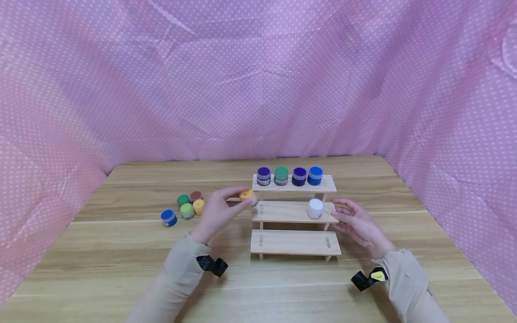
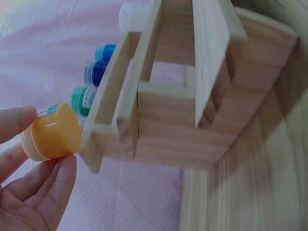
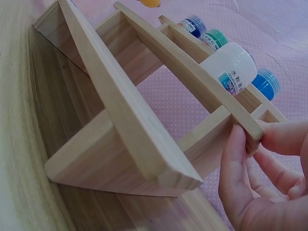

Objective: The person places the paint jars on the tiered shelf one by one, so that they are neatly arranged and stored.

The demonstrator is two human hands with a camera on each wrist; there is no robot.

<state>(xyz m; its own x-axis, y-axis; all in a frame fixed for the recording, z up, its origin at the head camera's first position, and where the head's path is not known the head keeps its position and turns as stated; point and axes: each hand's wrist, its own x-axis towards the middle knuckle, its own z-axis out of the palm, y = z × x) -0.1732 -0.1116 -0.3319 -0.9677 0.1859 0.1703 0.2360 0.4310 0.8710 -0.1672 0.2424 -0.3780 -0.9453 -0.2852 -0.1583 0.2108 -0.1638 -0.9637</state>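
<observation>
My left hand (image 1: 221, 208) holds an orange-yellow paint jar (image 2: 57, 132) by its sides, thumb and fingers around it. That jar is tilted, close to the left end of a wooden three-step display rack (image 1: 291, 240). At the rack's right side, my right hand (image 1: 359, 224) pinches the end of the middle step, as the right wrist view shows. Near those fingers a white paint jar (image 1: 315, 208) stands on the middle step. The top step bears two purple jars, a green jar (image 1: 281, 176) and a blue jar (image 1: 315, 175) in a row.
Left of the rack, several paint jars are grouped on the wooden table (image 1: 105, 269): dark green, brown-red, yellow (image 1: 199, 207) and light green (image 1: 187, 211). A blue jar (image 1: 168, 218) lies just apart from them. Pink dotted cloth (image 1: 242, 89) hangs around the table.
</observation>
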